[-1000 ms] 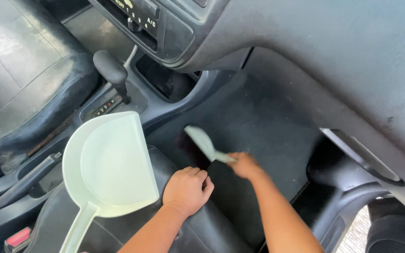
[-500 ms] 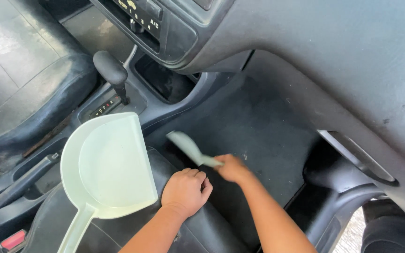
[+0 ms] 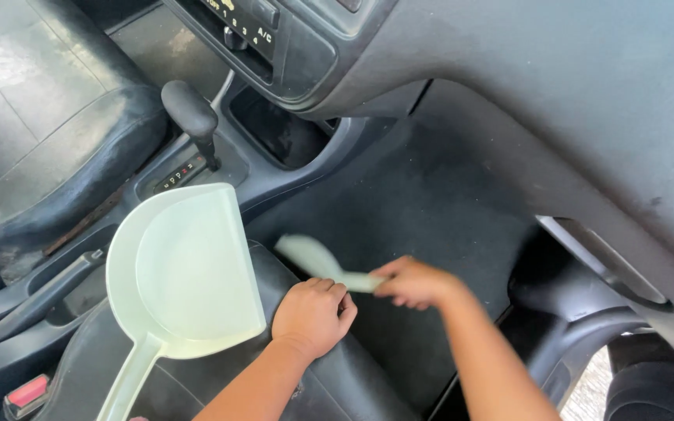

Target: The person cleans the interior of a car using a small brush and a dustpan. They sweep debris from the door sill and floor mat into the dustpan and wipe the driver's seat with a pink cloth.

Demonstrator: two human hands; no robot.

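One pale green hand brush (image 3: pixel 317 261) is held by its handle in the closed right hand (image 3: pixel 415 282); its long axis is laid aslant, with the blurred brush head pointed up and to the left, toward the gear lever (image 3: pixel 191 115), just above the black floor mat (image 3: pixel 423 210). The left hand (image 3: pixel 311 316) is curled into a loose fist and pressed on the front edge of the black seat (image 3: pixel 337 382), with nothing seen in its grip. One pale green dustpan (image 3: pixel 181 273) is laid on the seat just left of the left hand, its wide mouth turned toward the gear lever and its handle pointed back toward the lower edge. Two red buckle buttons (image 3: pixel 26 390) are seen left of the dustpan.
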